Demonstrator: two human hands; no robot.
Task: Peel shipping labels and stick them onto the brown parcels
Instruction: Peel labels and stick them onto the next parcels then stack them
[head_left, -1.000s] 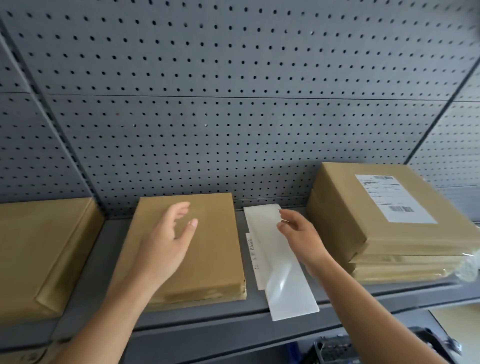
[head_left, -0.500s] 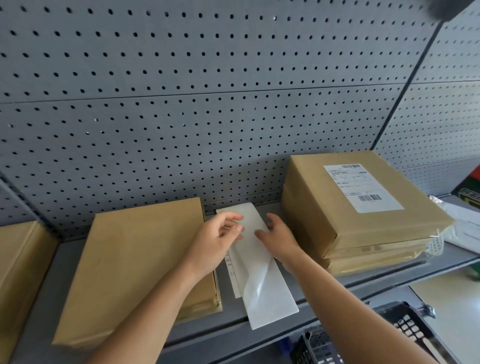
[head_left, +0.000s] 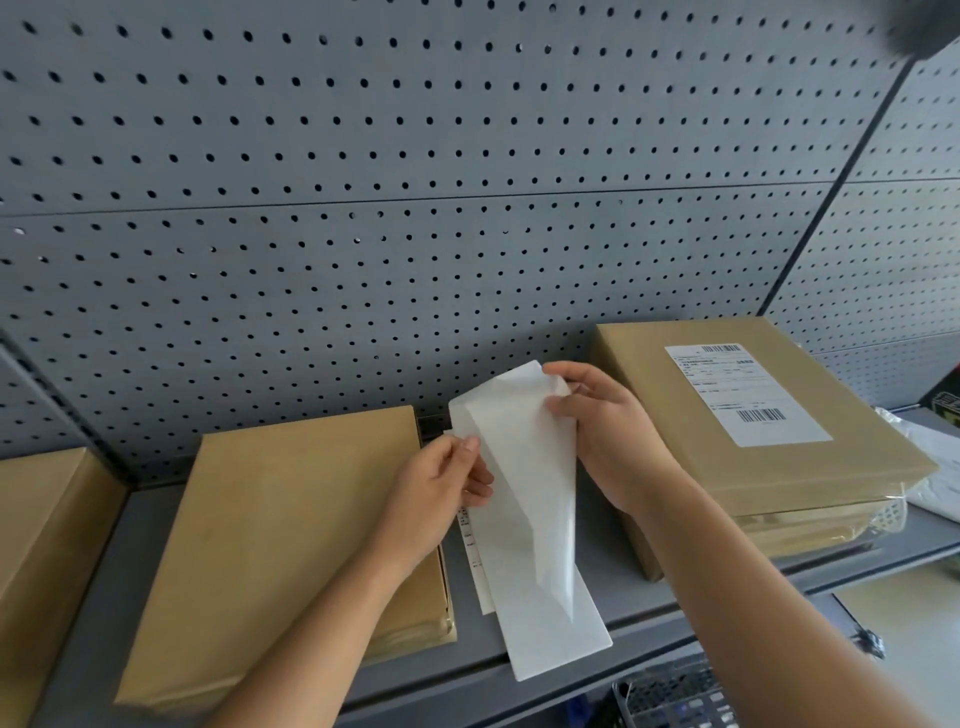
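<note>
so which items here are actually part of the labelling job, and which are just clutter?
In the job:
- label sheet, held by left hand and right hand
- unlabelled brown parcel
- labelled parcel stack
- brown parcel at far left

Lying about:
- black basket below the shelf
- white plastic bag at right
- pegboard

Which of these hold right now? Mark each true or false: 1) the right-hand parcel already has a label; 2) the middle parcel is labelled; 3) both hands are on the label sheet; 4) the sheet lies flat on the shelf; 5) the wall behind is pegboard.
1) True: the right parcel carries a printed label.
2) False: the middle parcel has a bare brown top.
3) True: the left hand and right hand both pinch the label sheet.
4) False: its far end is lifted off the shelf.
5) True: grey pegboard.
</note>
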